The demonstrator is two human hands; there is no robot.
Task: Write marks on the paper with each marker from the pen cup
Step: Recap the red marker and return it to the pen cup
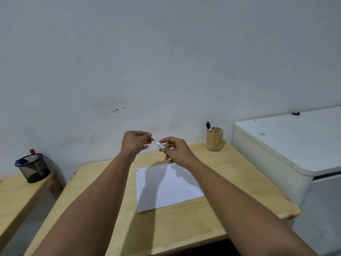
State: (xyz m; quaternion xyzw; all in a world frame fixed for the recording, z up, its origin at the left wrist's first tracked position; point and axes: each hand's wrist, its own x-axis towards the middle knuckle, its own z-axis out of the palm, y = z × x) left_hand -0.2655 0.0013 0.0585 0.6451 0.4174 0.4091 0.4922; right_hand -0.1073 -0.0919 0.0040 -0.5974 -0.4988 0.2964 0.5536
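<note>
Above the table, my right hand (176,150) grips the white barrel of a red marker (159,144). My left hand (134,142) pinches its red cap (151,139) at the marker's tip end; cap and barrel sit almost together, and I cannot tell whether they are joined. Below the hands a white sheet of paper (168,187) lies on the wooden table (114,209), with a small dark mark near its top left corner. A wooden pen cup (214,139) stands at the table's back right, with a blue-capped marker (208,126) sticking out of it.
A black mesh cup (33,169) holding a red-capped and a blue marker stands on a lower wooden surface (16,198) at the left. A white cabinet (287,145) stands right of the table. A plain wall rises behind.
</note>
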